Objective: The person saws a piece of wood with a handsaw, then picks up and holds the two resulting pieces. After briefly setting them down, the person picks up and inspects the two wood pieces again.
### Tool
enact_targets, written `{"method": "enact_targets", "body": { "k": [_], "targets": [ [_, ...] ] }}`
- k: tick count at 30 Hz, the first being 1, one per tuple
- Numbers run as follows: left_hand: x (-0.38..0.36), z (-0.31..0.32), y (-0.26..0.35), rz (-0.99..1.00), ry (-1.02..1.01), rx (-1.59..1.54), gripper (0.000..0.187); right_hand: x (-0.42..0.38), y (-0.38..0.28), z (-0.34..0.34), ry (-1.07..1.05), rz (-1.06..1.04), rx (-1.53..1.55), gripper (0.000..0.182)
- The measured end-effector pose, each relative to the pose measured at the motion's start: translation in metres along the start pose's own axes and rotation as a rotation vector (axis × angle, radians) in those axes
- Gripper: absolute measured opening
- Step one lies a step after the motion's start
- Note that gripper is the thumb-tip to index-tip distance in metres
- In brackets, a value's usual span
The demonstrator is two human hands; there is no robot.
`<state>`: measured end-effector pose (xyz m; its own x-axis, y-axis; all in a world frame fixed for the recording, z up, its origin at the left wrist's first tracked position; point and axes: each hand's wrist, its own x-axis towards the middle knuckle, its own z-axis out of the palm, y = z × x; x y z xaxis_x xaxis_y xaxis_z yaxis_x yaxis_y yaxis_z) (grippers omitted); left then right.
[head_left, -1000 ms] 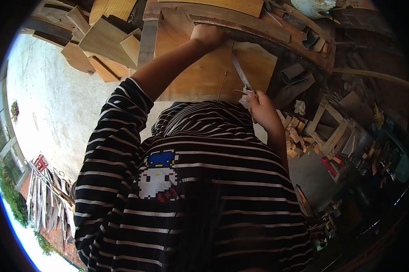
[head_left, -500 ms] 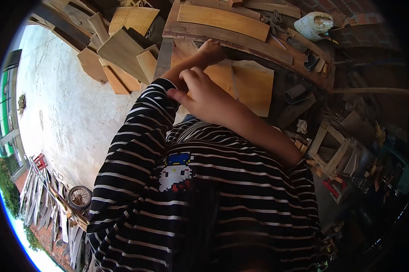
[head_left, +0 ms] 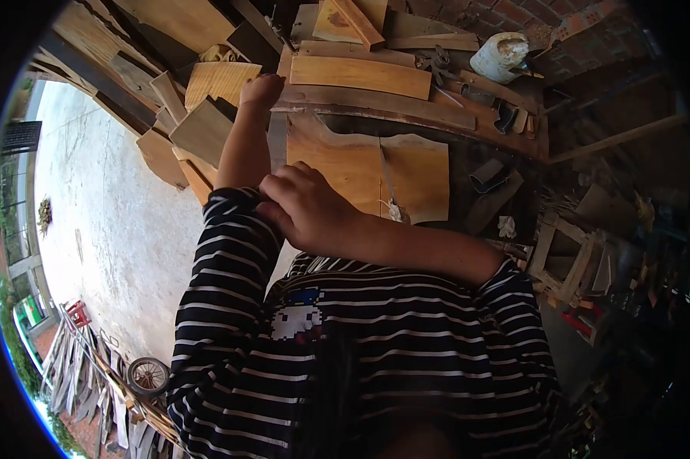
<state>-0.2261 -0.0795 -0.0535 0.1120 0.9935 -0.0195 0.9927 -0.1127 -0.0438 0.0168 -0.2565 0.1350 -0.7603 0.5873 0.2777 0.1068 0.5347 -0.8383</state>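
My left hand (head_left: 262,90) is raised on a stretched-out arm, its fingers curled into a loose fist with nothing showing in it. The black-and-white striped sleeve (head_left: 234,200) on that arm is bunched up below the elbow. My right hand (head_left: 299,200) reaches across my chest and pinches the edge of this sleeve between thumb and fingers. Beyond my right hand lie wide orange-brown wooden boards (head_left: 333,164) with a wavy edge. A long curved wooden piece (head_left: 360,76) rests on the bench (head_left: 467,141) past them.
Leaning wooden panels (head_left: 203,134) stand at the upper left beside the concrete floor (head_left: 108,214). A white container (head_left: 500,57) sits at the bench's far right. Wooden frames (head_left: 563,256) and scraps crowd the right. A spoked wheel (head_left: 147,376) is at the lower left.
The view has shifted. My left arm has straightened and its hand has moved up and left. My right hand has moved down and left, still at the left sleeve's edge.
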Motion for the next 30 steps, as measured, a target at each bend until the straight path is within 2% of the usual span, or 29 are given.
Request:
{"method": "enact_targets", "body": {
  "k": [2, 3, 5, 6, 7, 8, 9, 10, 11, 14, 16, 17, 18, 19, 20, 21, 22, 23, 25, 26, 27, 29, 30],
  "targets": [
    [0.004, -0.009, -0.014, -0.526, 0.027, -0.287, 0.036, -0.008, 0.023, 0.015, 0.131, -0.027, 0.076, 0.027],
    [0.006, -0.003, -0.027, -0.527, 0.033, -0.283, 0.036, -0.009, 0.026, 0.024, 0.133, -0.034, 0.076, 0.027],
    [0.011, 0.023, -0.051, -0.854, 0.232, -0.943, 0.041, -0.01, 0.023, 0.038, 0.271, 0.045, 0.458, 0.022],
    [0.009, 0.014, -0.043, -0.978, 0.31, -1.207, 0.045, -0.01, 0.019, 0.035, 0.273, 0.041, 0.458, 0.022],
    [0.007, 0.014, -0.043, -0.975, 0.315, -1.208, 0.045, -0.01, 0.011, 0.026, 0.15, 0.116, 0.611, 0.018],
    [0.005, 0.014, -0.043, -1.068, 0.357, -1.352, 0.046, -0.009, 0.004, 0.017, 0.023, 0.19, 0.76, 0.015],
    [0.003, 0.012, -0.044, -1.158, 0.401, -1.498, 0.046, -0.012, -0.005, 0.009, 0.023, 0.182, 0.755, 0.015],
    [0.0, 0.003, -0.044, -1.25, 0.375, -1.594, 0.047, -0.015, -0.014, 0.002, -0.2, -0.019, 0.762, 0.012],
    [0.003, -0.006, -0.041, -1.243, 0.381, -1.598, 0.047, -0.016, -0.019, -0.004, -0.423, -0.218, 0.757, 0.009],
    [-0.001, -0.004, -0.022, -1.096, 0.685, -1.65, 0.035, -0.007, -0.016, -0.018, -0.475, -0.156, 0.708, 0.009],
    [-0.001, -0.006, -0.006, -0.991, 0.899, -1.676, 0.028, 0.003, 0.007, -0.04, -0.581, 0.22, 0.809, 0.012],
    [0.002, -0.012, 0.001, -0.931, 1.013, -1.681, 0.025, 0.008, 0.041, -0.047, -0.368, 0.16, 0.757, 0.017],
    [-0.015, -0.058, 0.069, -0.687, 1.019, -1.702, 0.022, 0.013, 0.075, -0.057, -0.052, 0.226, 0.786, 0.019],
    [-0.035, -0.082, 0.123, -0.543, 0.852, -1.66, 0.023, 0.017, 0.116, -0.073, 0.282, 0.367, 0.701, 0.016],
    [-0.065, -0.111, 0.174, -0.333, 0.551, -1.62, 0.027, 0.016, 0.167, -0.09, 0.581, 0.442, 0.696, 0.012],
    [-0.087, -0.112, 0.211, -0.023, 0.24, -1.613, 0.03, 0.007, 0.21, -0.115, 0.808, 0.513, 0.743, 0.009],
    [-0.111, -0.14, 0.241, 0.279, 0.044, -1.45, 0.032, -0.004, 0.241, -0.143, 1.021, 0.606, 0.824, 0.006],
    [-0.129, -0.154, 0.262, 0.451, -0.126, -1.392, 0.041, -0.015, 0.259, -0.167, 1.274, 0.662, 0.855, 0.006],
    [-0.16, -0.15, 0.3, 0.566, -0.287, -1.254, 0.058, -0.049, 0.302, -0.21, 1.537, 0.624, 0.796, 0.016],
    [-0.173, -0.157, 0.313, 0.527, -0.397, -1.245, 0.057, -0.059, 0.303, -0.223, 1.678, 0.688, 0.751, 0.017],
    [-0.171, -0.158, 0.316, 0.515, -0.403, -1.255, 0.057, -0.067, 0.297, -0.234, 1.821, 0.752, 0.696, 0.018],
    [-0.166, -0.159, 0.321, 0.666, -0.626, -1.226, 0.046, -0.083, 0.3, -0.243, 1.845, 0.731, 0.611, 0.017],
    [-0.163, -0.163, 0.321, 0.79, -0.636, -1.166, 0.036, -0.095, 0.326, -0.25, 1.836, 0.748, 0.608, 0.017]
  ]
}}
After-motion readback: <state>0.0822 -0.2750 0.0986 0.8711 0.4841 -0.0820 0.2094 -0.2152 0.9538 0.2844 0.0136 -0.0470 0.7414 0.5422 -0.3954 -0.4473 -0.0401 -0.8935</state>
